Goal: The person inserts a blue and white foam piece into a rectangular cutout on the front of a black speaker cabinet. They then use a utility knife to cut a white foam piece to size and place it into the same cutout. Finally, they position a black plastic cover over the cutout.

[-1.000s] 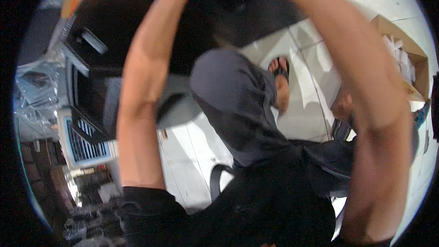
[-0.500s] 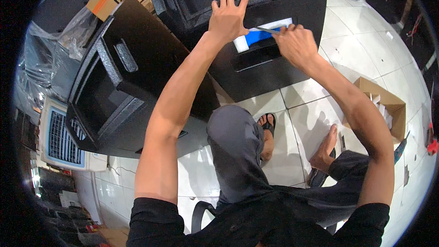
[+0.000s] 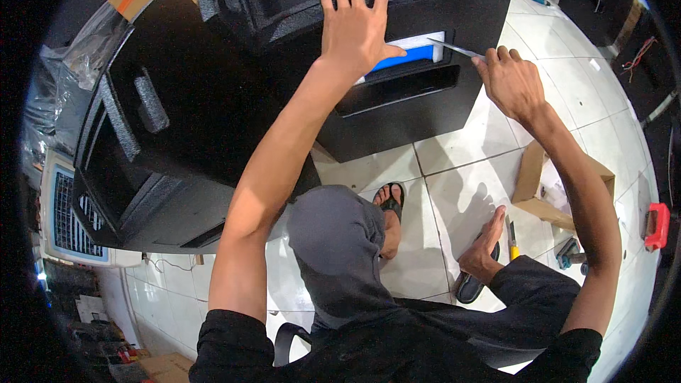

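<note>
Seen from above, a seated person leans over a large black cabinet (image 3: pixel 397 126), both arms stretched forward. On its side, between the textured ridge and the lower edge, is a blue piece (image 3: pixel 404 58) bordered by a white strip (image 3: pixel 438 50), just above a long dark slot. The left hand (image 3: pixel 352 37) lies flat and spread, fingertips over the ridge, thumb reaching onto the strip; it grips nothing. The right hand (image 3: pixel 512 85) is closed around a thin blade (image 3: pixel 457 48), its handle hidden in the fist, the tip at the strip's upper right corner; whether it has gone in, I cannot tell.

The step in hand seems to be cutting or prying along that border. The next move calls for a braced left hand, its thumb clear of the blade's path, and a controlled right wrist.

On the tiled floor to the right are a cardboard box (image 3: pixel 528 176) and a yellow-handled knife (image 3: pixel 514 250).
</note>
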Tool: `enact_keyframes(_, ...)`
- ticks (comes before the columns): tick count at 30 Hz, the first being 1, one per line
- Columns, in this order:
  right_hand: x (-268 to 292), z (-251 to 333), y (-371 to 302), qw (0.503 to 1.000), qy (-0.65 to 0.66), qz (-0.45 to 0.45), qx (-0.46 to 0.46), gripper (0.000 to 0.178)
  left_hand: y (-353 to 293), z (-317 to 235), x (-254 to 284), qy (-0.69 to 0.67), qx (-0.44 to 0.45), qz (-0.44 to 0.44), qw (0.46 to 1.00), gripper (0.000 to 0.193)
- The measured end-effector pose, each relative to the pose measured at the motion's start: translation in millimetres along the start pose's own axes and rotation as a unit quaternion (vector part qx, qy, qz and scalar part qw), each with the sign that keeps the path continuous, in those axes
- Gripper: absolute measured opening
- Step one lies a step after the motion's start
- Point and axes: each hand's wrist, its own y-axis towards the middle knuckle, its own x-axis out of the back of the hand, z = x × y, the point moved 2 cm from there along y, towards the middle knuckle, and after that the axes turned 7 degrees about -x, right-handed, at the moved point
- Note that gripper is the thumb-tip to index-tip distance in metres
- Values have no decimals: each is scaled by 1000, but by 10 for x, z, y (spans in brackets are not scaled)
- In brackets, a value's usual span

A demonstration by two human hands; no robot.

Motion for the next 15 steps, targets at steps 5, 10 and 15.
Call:
enact_keyframes(5, -95, -58, 218, 999, 10, -14, 41, 46, 148, -173, -107, 33, 4, 9, 999, 109)
enact_keyframes(10, -236, -122, 444, 993, 21, -11, 117, 47, 285, -261, -117, 63, 6, 29, 998, 108)
enact_keyframes(15, -209, -98, 492, 992, 12, -31, 122, 48, 362, -366, 57, 51, -16, 19, 998, 101)
